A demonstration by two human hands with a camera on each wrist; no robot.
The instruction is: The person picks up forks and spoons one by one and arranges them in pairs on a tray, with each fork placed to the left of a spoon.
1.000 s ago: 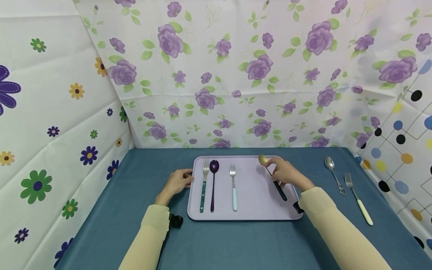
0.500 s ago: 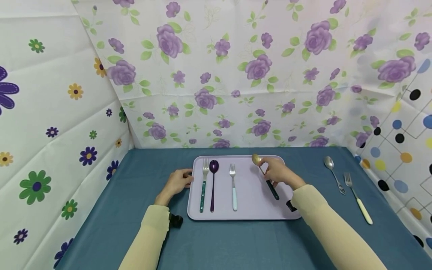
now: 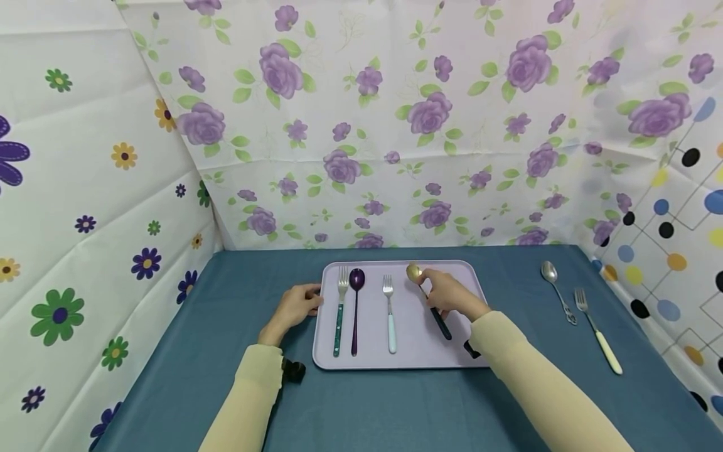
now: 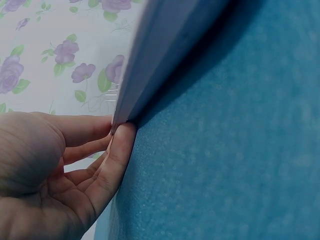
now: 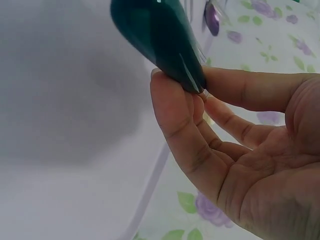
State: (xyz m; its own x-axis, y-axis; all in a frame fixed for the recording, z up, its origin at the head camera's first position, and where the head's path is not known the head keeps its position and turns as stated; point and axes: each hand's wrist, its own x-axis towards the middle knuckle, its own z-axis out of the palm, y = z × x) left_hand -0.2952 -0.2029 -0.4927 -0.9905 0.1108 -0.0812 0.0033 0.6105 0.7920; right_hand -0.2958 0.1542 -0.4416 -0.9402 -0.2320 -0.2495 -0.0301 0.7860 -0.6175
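Head view: across a dark blue bench (image 3: pixel 237 270), near its far edge, a lilac tray (image 3: pixel 373 339). Pinched at its left edge by the left hand (image 3: pixel 291 306), with only the rim's thickness between the fingertips. Over the tray's right half, the right hand (image 3: pixel 452 295), drawn narrowly together on a gold-bowled spoon (image 3: pixel 440 324); cannot tell whether resting on the tray. Just shifted left, from closer to the tray's right edge; so, by judgement, fourth in the row, though slanted and unreleased. Toward the tray's left edge, green-handled fork (image 3: pixel 339 323) and purple spoon (image 3: pixel 355 317), then pale-blue-handled fork (image 3: pixel 391 326). Near the bench's right edge, cream-handled fork (image 3: pixel 604 345) and silver spoon (image 3: pixel 558 295).
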